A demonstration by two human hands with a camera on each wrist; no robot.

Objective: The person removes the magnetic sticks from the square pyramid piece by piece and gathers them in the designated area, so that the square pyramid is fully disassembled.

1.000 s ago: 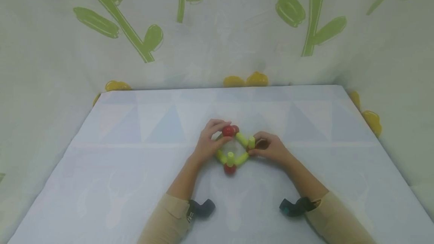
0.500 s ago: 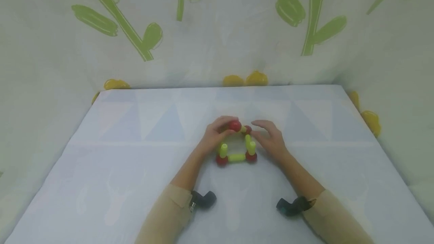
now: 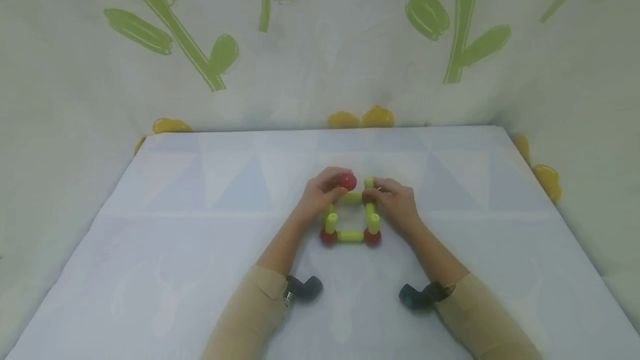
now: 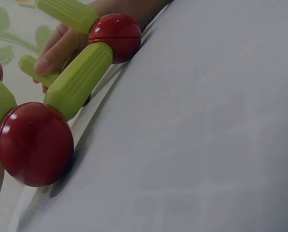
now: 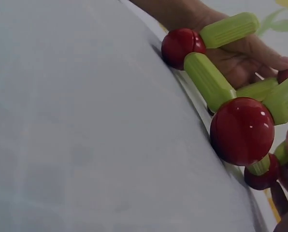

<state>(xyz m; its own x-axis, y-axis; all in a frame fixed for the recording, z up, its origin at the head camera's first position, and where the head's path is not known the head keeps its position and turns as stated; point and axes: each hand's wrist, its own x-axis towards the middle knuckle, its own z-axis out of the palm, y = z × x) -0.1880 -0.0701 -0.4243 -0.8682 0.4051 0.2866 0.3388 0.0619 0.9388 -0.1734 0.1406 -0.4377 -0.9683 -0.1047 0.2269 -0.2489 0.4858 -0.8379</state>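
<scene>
A square frame of red balls and green rods lies on the table. Its front rod (image 3: 350, 235) joins two balls, each bearing an upright rod (image 3: 332, 223). My left hand (image 3: 318, 196) holds a raised red ball (image 3: 348, 181) between thumb and fingers at the back left corner; what is beneath it is hidden. At the back right corner my right hand (image 3: 397, 203) pinches an upright green rod (image 3: 369, 182) by its red ball. The left wrist view shows the front left ball (image 4: 36, 145) up close; the right wrist view, the front right ball (image 5: 242, 131).
The white table (image 3: 200, 271) has pale triangles and deer shapes. Behind it hangs a cloth (image 3: 340, 60) with green leaves and yellow flowers. Black wrist cameras (image 3: 306, 289) project inward from both sleeves.
The frame has turned from a corner facing front to a side facing front. My right hand released one corner, opened, then took hold at the back right. The left hand kept its ball.
</scene>
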